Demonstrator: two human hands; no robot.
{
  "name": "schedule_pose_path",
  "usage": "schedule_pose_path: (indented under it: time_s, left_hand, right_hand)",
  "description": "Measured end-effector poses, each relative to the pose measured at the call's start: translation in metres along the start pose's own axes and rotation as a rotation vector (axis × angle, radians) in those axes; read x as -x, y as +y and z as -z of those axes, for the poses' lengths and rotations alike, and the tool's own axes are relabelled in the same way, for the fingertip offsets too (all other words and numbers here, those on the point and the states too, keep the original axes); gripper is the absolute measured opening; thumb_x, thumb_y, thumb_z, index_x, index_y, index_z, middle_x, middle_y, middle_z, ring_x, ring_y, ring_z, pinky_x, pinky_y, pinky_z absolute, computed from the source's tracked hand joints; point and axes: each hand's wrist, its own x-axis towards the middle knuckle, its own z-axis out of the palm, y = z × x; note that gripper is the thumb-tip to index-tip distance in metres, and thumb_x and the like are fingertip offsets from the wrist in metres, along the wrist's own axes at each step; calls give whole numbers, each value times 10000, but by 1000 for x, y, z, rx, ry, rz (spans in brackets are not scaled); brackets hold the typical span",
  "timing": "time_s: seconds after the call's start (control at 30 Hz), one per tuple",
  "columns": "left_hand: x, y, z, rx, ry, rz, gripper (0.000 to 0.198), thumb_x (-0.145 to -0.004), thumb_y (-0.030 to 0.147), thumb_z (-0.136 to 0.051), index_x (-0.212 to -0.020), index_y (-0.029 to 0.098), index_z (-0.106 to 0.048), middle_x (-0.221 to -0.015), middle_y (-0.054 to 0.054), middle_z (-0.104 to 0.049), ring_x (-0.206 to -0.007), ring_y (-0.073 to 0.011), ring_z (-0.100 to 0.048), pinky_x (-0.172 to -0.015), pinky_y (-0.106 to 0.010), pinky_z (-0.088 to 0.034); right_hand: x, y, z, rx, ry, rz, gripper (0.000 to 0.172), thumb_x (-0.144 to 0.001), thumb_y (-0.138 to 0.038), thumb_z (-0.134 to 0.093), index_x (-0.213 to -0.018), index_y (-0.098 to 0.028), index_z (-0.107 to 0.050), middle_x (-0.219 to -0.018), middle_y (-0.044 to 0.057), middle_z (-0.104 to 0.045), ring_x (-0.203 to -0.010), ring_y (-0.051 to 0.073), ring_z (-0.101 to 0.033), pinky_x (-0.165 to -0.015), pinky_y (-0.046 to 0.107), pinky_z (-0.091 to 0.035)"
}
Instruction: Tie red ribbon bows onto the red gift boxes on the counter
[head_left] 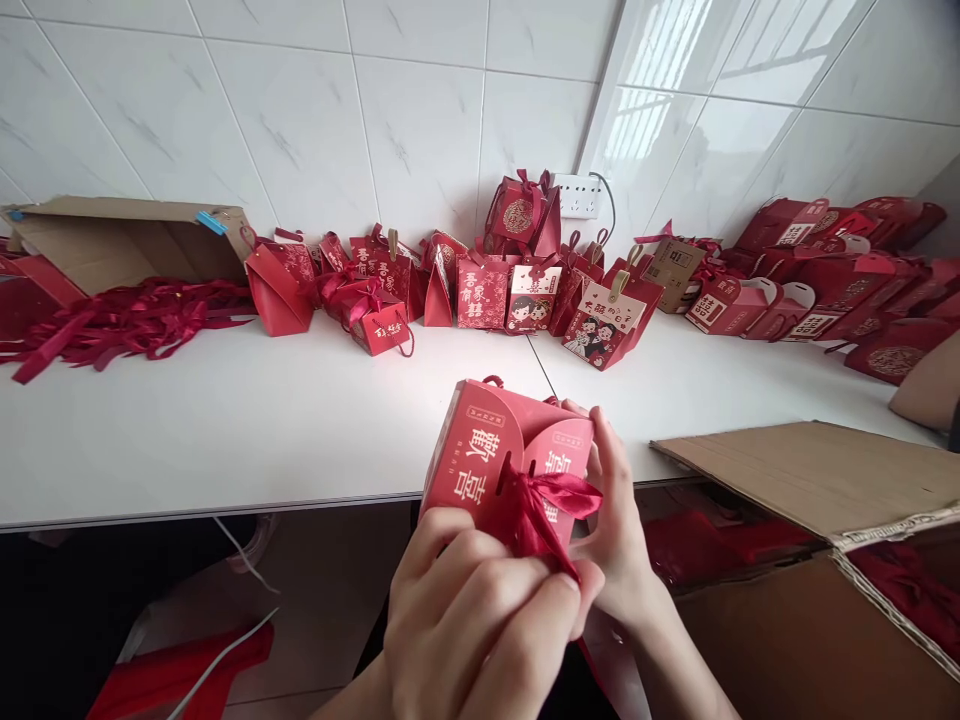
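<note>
A red gift box with pale characters on its flaps is held up just past the table's front edge. A dark red ribbon is looped into a bow on its front. My left hand is closed at the near side of the box, pinching the ribbon's tail between thumb and fingers. It hides the box's lower part. My right hand grips the box from the right, with its fingers along the far edge. A short cord loop shows at the top of the box.
Behind stand several red gift boxes along the tiled wall. A heap of red ribbons lies at left before an open cardboard box. More red boxes are stacked at right. A large open carton stands near right.
</note>
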Motion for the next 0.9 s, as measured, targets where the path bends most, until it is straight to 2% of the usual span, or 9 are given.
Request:
schedule_pose_path:
  time_s: [0.13, 0.2, 0.3, 0.43, 0.5, 0.57, 0.67, 0.8, 0.9]
  left_hand:
    - [-1, 4, 2, 12, 0, 32, 149, -718, 77, -720, -750, 147, -594, -620, 53, -680, -554, -80, -633, -621, -255, -538]
    - [0, 6, 0, -25, 20, 46, 182, -685, 69, -746, -757, 151, -600, -629, 54, -680, -681, -110, -675, -760, -291, -546]
    - [4, 6, -5, -56, 28, 49, 206, -674, 46, -748, -764, 153, -596, -629, 44, -666, -925, -174, -681, -990, -396, -480]
    - [8, 4, -10, -72, -37, 65, 145, -735, 66, -708, -765, 147, -591, -620, 17, -623, -1106, -241, -620, -1058, -478, -420]
    - [9, 5, -9, -111, -58, 87, 118, -762, 77, -688, -774, 147, -594, -611, 21, -608, -1093, -246, -629, -1079, -515, -371]
    - [9, 5, -6, -130, -70, 102, 120, -766, 71, -684, -782, 147, -593, -614, 25, -610, -1020, -221, -664, -1053, -477, -393]
    - [9, 5, 2, -142, -66, 104, 150, -743, 53, -702, -771, 144, -587, -623, 19, -620, -892, -177, -681, -901, -354, -475]
    - [6, 3, 11, -185, -68, 110, 183, -711, 51, -724, -759, 157, -583, -607, 23, -619, -674, -143, -610, -737, -328, -491]
    - [4, 1, 10, -175, -63, 79, 182, -716, 61, -722, -750, 158, -573, -614, 23, -622, -725, -157, -629, -812, -356, -501]
  right_hand:
    - [0, -1, 1, -24, 8, 2, 918, -784, -386, -696, -1486, -322, -106, -1474, 129, -328, -1332, 329, -383, -957, 495, -509]
    - [0, -1, 2, -23, 6, 7, 913, -790, -372, -693, -1486, -320, -105, -1476, 121, -326, -1335, 323, -381, -968, 485, -505]
    - [0, -2, 2, -32, -13, 10, 907, -796, -367, -687, -1488, -312, -104, -1471, 120, -329, -1333, 317, -384, -976, 473, -503]
    - [0, 1, 2, -31, -29, 24, 874, -817, -328, -665, -1488, -321, -104, -1474, 115, -315, -1355, 313, -345, -996, 492, -484]
    - [0, 3, 2, -10, -36, 40, 891, -809, -295, -674, -1485, -338, -95, -1477, 108, -311, -1368, 310, -320, -1009, 513, -467]
    - [1, 6, 2, 12, -49, 48, 935, -785, -287, -703, -1484, -345, -85, -1477, 110, -307, -1373, 310, -309, -1018, 530, -450]
    - [1, 7, 2, 8, -67, 51, 961, -774, -287, -717, -1486, -333, -74, -1475, 118, -304, -1374, 308, -310, -1018, 523, -451]
    - [0, 7, 3, -7, -14, 37, 977, -755, -317, -737, -1488, -323, -90, -1473, 127, -312, -1363, 324, -329, -1010, 512, -462]
    - [-2, 7, 4, 1, 15, 49, 997, -731, -337, -757, -1487, -316, -108, -1475, 137, -310, -1355, 341, -338, -1016, 540, -442]
